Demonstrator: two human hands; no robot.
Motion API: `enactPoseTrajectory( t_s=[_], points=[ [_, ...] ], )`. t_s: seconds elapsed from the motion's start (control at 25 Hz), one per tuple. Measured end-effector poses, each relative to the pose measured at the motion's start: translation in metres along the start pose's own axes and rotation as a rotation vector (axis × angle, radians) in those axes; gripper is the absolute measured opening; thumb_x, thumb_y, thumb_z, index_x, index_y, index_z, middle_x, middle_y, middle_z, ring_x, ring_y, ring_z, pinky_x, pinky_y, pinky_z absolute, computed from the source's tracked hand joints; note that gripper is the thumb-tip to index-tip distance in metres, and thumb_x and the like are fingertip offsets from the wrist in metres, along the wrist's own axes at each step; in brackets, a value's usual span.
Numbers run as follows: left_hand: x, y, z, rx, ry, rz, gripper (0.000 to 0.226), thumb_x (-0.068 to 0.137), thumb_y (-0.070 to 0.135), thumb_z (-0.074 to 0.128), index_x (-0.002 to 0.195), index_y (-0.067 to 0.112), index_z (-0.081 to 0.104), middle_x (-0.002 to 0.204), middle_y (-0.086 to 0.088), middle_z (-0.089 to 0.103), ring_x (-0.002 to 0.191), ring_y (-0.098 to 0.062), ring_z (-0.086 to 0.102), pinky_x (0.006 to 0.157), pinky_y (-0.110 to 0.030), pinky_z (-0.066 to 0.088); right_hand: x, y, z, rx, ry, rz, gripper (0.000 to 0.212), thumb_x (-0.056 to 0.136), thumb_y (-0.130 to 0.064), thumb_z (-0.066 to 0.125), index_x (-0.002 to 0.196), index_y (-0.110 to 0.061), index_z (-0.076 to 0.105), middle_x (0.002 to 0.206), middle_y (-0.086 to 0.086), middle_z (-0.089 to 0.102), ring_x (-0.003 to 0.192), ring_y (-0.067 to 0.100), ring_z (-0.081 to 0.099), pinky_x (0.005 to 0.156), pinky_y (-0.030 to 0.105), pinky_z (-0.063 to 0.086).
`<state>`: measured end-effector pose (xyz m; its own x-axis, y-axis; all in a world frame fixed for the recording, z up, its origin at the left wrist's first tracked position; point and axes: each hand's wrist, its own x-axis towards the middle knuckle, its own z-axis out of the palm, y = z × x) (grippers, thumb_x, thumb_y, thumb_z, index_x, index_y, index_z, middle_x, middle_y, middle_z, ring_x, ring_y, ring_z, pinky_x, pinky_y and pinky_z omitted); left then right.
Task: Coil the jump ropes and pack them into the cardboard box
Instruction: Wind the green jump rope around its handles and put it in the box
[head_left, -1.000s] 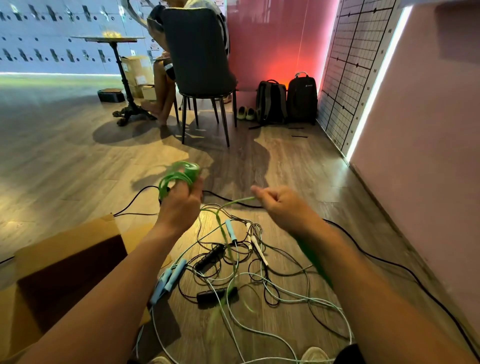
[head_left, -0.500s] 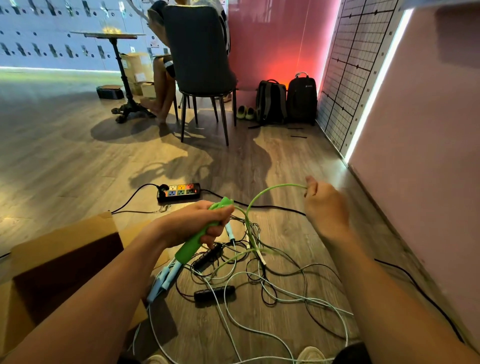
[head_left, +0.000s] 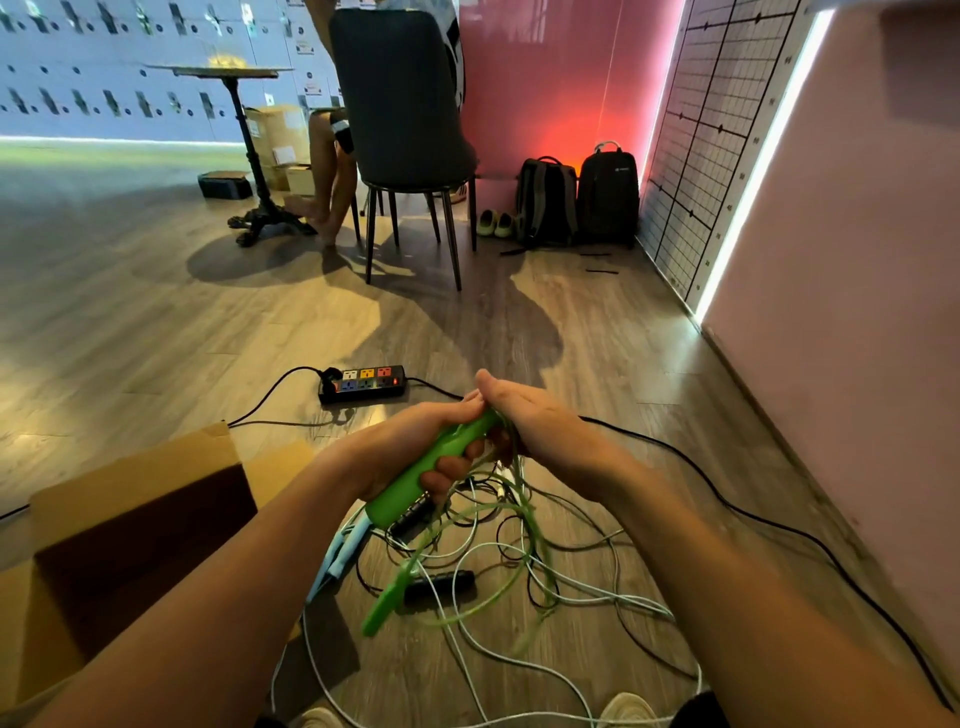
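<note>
1. The left hand (head_left: 415, 457) is wrapped tight around a green handle (head_left: 431, 470).
2. The right hand (head_left: 535, 426) presses the green rope (head_left: 467, 525) against that handle.
3. Loose ropes (head_left: 571, 587) tangle on the floor (head_left: 597, 353).
4. The cardboard box (head_left: 130, 519) sits open by the floor's left edge.

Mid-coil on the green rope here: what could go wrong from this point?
1. The green cord hangs into the tangle of white and black ropes on the floor; pulling may drag those along or knot them.
2. The second green handle dangles loose and blurred; it may swing and snag.
3. The left hand grips the bright green plastic handle while the right hand gathers cord; loops may slip.
</note>
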<state>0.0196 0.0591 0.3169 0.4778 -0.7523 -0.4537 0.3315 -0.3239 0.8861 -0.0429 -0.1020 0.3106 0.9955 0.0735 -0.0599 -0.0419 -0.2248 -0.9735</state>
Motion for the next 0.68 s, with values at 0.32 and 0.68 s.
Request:
enactPoseTrajectory(
  t_s=[0.32, 0.68],
  points=[
    [-0.001, -0.001, -0.016, -0.005, 0.060, -0.020, 0.052, 0.089, 0.064, 0.044, 0.070, 0.015, 0.048, 0.051, 0.003, 0.035, 0.035, -0.009, 0.031, 0.040, -0.022, 0.035, -0.003, 0.010, -0.018, -0.317, 0.088, -0.023, 0.018, 0.099, -0.031, 0.059, 0.100, -0.016, 0.069, 0.071, 0.001, 0.058, 0.053, 0.005, 0.047, 0.053, 0.024, 0.041],
    [-0.009, 0.015, -0.006, -0.678, -0.277, 0.335, 0.046, 0.101, 0.052, 0.030, 0.086, 0.013, 0.050, 0.061, 0.003, 0.043, 0.047, -0.010, 0.044, 0.061, -0.026, 0.045, 0.004, 0.024, -0.023, -0.654, 0.182, 0.061, 0.031, 0.101, -0.035, 0.052, 0.080, -0.021, 0.070, 0.057, -0.008, 0.051, 0.052, 0.009, 0.044, 0.055, 0.029, 0.039]
  ],
)
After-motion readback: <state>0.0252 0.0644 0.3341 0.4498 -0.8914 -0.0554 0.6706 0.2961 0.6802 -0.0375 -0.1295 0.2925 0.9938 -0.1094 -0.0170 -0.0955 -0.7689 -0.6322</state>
